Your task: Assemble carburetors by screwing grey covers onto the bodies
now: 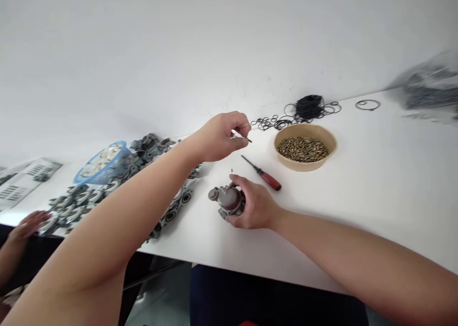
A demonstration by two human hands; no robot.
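Observation:
My left hand (pixel 227 136) is raised above the table, thumb and fingers pinched on a small brass-coloured screw (pixel 249 140). Below it, my right hand (pixel 255 203) wraps round a grey metal housing (pixel 229 199), perhaps a carburetor, that rests on the white table. The palm side of the housing is hidden by the fingers. Just beyond it a tiny dark piece (pixel 232 170) shows, too small to name. A screwdriver (pixel 269 179) with a red and black handle lies beyond my right hand, its tip pointing away to the left.
A tan bowl (pixel 304 166) holds many brass-coloured screws. Black rubber rings (pixel 309 107) lie along the wall, with a plastic bag (pixel 431 90) at far right. Leftward are piled metal parts (pixel 82 199), a blue basket (pixel 112 171) of white pieces, and another person's hand (pixel 32 223).

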